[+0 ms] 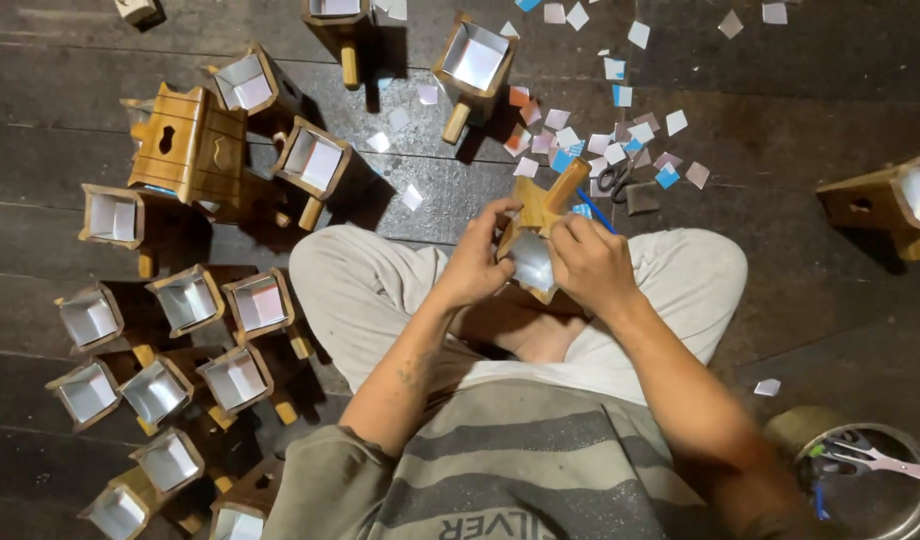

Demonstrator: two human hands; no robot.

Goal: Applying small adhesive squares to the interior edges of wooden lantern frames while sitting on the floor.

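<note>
I sit cross-legged on a dark wooden floor. My left hand (477, 262) and my right hand (590, 262) both grip a small wooden scoop-shaped box (536, 232) with a short handle pointing up and away. Its open mouth shows a pale paper lining, and my right fingers press at its edge. A thin blue stick (600, 213) pokes out just beyond my right hand.
Several similar paper-lined wooden boxes (185, 300) crowd the floor on my left. A carved wooden stool (188, 143) stands among them. Small paper squares (620, 130) and scissors (612, 181) lie ahead. Another box (885, 200) is at right; a round metal tin (910, 510) holds pink-handled scissors (875, 458).
</note>
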